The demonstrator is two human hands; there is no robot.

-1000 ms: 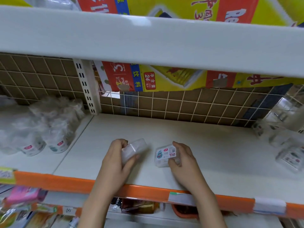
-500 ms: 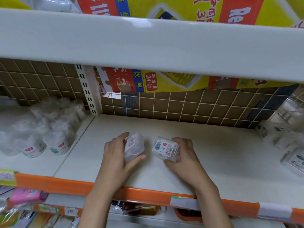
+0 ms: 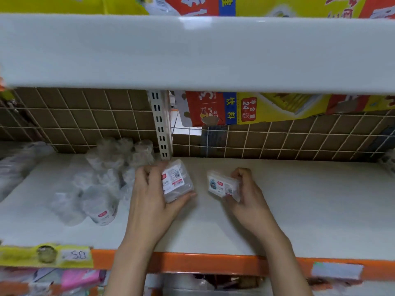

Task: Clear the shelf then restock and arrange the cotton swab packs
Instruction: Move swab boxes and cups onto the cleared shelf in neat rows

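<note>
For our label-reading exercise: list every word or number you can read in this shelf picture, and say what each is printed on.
"24" and "饮料": carton behind the wire grid.
".50": yellow price tag on the shelf edge.
Label on the pack in the left hand: too small to read.
Label on the pack in the right hand: too small to read.
Red marks on the round tubs: blurred.
</note>
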